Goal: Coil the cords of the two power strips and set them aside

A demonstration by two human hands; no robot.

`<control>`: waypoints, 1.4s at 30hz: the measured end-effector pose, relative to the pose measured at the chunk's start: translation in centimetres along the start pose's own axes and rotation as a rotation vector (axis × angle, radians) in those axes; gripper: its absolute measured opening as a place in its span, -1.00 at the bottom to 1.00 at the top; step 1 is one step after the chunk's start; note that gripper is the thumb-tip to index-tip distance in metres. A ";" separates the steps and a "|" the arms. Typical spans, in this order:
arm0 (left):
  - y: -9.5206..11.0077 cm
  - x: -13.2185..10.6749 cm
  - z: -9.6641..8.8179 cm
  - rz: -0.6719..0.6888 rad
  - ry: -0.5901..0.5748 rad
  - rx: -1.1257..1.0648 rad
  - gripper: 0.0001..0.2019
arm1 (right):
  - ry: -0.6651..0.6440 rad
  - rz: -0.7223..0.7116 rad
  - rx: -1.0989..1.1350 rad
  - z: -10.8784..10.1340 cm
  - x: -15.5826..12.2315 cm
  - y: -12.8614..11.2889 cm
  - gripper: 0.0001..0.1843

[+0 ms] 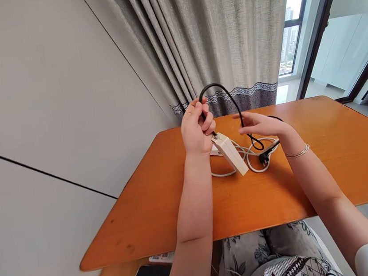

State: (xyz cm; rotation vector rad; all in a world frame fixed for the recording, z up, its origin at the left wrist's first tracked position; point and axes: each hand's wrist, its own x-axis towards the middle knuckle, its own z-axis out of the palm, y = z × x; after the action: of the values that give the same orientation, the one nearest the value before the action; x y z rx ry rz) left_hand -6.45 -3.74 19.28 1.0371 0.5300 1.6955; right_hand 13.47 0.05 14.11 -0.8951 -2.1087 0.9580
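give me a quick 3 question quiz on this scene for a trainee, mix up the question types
1. True or false: the left hand has its grip closed on the black cable just above the white box.
2. Multiple choice: the black plug lies A) on the orange table B) in the right hand C) on the floor.
3. Fill in: the cord coiled on the table beside the white box is ____ in colour.

Key
1. True.
2. A. The right hand is open, fingers stretched out by the cable loop; the plug lies on the table below it.
3. White: the white cord lies in loops around the box's end.
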 end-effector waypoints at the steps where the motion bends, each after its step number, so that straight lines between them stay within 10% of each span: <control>1: 0.3 0.3 -0.2 0.018 0.013 -0.017 -0.83 | -0.055 0.025 -0.044 0.0 0.1 0.1 -0.41; 5: 0.8 1.3 -1.1 0.023 0.023 -0.032 -0.83 | -0.229 0.098 -0.281 0.5 0.4 -1.0 -0.74; 12: -1.4 2.0 -2.2 -0.074 -0.100 0.075 -0.82 | 0.074 -0.065 -0.867 1.9 -0.8 -3.6 -0.73; 32: -3.8 -1.5 -1.7 -0.002 -0.473 0.414 -0.62 | 0.448 -0.277 -0.584 2.1 -2.7 -6.0 -0.72; 42: -2.5 -0.8 -1.9 -0.034 -0.362 0.341 -0.59 | 0.168 -0.165 -0.144 -0.3 -4.1 -6.2 -0.77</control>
State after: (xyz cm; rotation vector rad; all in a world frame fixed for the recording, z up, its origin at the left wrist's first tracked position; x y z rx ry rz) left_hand -6.60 -3.31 16.02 1.5339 0.6053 1.3691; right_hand 14.05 -6.13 18.13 -0.8261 -2.0893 0.6317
